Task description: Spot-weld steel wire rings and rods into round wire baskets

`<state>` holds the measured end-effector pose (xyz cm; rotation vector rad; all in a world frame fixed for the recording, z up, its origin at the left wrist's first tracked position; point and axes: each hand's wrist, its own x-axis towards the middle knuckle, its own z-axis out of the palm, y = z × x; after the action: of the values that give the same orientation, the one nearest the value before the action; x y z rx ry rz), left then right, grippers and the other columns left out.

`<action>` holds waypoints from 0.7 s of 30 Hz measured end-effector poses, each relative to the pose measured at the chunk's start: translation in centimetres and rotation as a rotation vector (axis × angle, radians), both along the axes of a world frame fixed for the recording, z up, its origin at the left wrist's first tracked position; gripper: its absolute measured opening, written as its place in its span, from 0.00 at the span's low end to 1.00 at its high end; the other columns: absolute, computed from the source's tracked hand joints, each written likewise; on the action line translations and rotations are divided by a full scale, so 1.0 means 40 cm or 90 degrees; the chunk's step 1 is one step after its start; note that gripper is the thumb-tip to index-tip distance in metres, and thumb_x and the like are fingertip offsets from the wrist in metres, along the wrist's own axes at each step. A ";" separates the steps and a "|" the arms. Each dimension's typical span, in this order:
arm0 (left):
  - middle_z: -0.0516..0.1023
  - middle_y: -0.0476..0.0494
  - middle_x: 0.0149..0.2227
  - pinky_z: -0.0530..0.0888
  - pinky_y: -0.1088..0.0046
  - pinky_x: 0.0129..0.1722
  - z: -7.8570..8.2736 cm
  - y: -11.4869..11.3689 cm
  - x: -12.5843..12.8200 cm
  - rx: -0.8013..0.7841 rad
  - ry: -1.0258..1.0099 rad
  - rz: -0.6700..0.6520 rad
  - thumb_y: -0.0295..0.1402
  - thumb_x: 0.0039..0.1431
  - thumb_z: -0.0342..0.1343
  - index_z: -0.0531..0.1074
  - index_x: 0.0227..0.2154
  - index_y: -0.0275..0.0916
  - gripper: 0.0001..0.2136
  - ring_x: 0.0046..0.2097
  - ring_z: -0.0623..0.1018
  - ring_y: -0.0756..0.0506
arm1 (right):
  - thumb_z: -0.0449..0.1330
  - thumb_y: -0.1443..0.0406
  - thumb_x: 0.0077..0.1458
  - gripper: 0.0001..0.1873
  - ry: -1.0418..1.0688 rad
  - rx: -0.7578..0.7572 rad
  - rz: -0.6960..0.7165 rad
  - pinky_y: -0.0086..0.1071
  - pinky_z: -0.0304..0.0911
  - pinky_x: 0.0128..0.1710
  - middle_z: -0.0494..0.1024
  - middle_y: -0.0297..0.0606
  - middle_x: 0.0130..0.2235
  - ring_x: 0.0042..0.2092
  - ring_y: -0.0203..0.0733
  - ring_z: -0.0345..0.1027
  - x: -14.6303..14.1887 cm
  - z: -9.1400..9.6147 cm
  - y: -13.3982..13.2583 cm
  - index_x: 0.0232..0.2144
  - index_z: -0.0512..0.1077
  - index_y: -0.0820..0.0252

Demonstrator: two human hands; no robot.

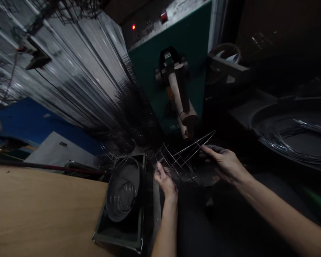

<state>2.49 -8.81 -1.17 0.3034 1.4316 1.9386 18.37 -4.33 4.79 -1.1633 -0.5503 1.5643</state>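
A wire rack (180, 159) of thin metal rods hangs between my two hands, tilted, just below the jaws of a green machine. Its left edge is pinched by the fingers of my left hand (166, 180). At its right side, my right hand (226, 160) grips a rod between thumb and fingers. Above the rack, two thick cylindrical arms (183, 98) stick out from the machine's front (147, 67), their ends close to the wire. The lower part of the rack fades into the dark, so its full shape is hard to make out.
At left, a dark round bowl (123, 191) holding wire rings sits in a green crate (119, 241) beside a wooden board (42, 210). A wide round tray (267, 137) with metal wires stands at right. Stacked wire goods (133, 96) line the machine's left side.
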 end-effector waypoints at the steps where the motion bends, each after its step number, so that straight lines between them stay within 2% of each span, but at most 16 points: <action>1: 0.51 0.60 0.17 0.50 0.82 0.17 -0.002 0.002 0.001 0.000 -0.007 -0.001 0.56 0.46 0.60 0.67 0.27 0.35 0.25 0.18 0.52 0.58 | 0.76 0.58 0.26 0.21 0.005 -0.006 0.001 0.20 0.61 0.19 0.76 0.38 0.26 0.27 0.33 0.69 -0.003 0.001 0.001 0.24 0.76 0.63; 6: 0.52 0.60 0.17 0.50 0.83 0.17 -0.008 0.011 0.003 0.013 -0.036 0.014 0.55 0.44 0.62 0.66 0.27 0.35 0.25 0.18 0.52 0.58 | 0.75 0.61 0.32 0.17 -0.011 -0.002 0.025 0.21 0.61 0.18 0.76 0.40 0.27 0.26 0.34 0.69 -0.013 0.005 0.006 0.25 0.76 0.63; 10: 0.54 0.60 0.17 0.51 0.83 0.18 -0.002 0.017 0.002 0.007 -0.033 0.023 0.55 0.43 0.62 0.66 0.28 0.35 0.25 0.18 0.54 0.59 | 0.75 0.64 0.32 0.15 0.004 -0.046 0.005 0.19 0.61 0.19 0.76 0.40 0.27 0.27 0.33 0.69 -0.022 0.013 0.006 0.23 0.75 0.64; 14: 0.53 0.60 0.17 0.51 0.83 0.17 0.014 0.023 0.005 -0.007 -0.026 0.024 0.56 0.41 0.62 0.61 0.23 0.37 0.26 0.18 0.54 0.59 | 0.74 0.66 0.33 0.14 0.037 -0.079 0.000 0.18 0.61 0.18 0.76 0.39 0.26 0.26 0.31 0.68 -0.027 0.011 0.010 0.24 0.76 0.65; 18: 0.50 0.61 0.16 0.48 0.82 0.17 0.023 0.031 0.008 -0.010 -0.024 0.002 0.56 0.44 0.61 0.55 0.19 0.39 0.27 0.17 0.51 0.59 | 0.73 0.65 0.35 0.13 0.019 -0.052 0.004 0.21 0.63 0.19 0.77 0.40 0.28 0.26 0.34 0.69 -0.026 0.004 0.020 0.25 0.75 0.63; 21: 0.50 0.61 0.17 0.47 0.82 0.17 0.026 0.038 0.006 -0.003 -0.022 -0.011 0.55 0.45 0.61 0.63 0.22 0.36 0.25 0.17 0.51 0.59 | 0.72 0.65 0.38 0.11 0.001 -0.029 0.010 0.22 0.64 0.19 0.77 0.41 0.29 0.29 0.36 0.71 -0.026 0.010 0.027 0.25 0.75 0.61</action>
<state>2.72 -7.29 -0.14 0.2777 1.4079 1.9175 17.33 -3.25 5.17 -1.1946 -0.5258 1.5981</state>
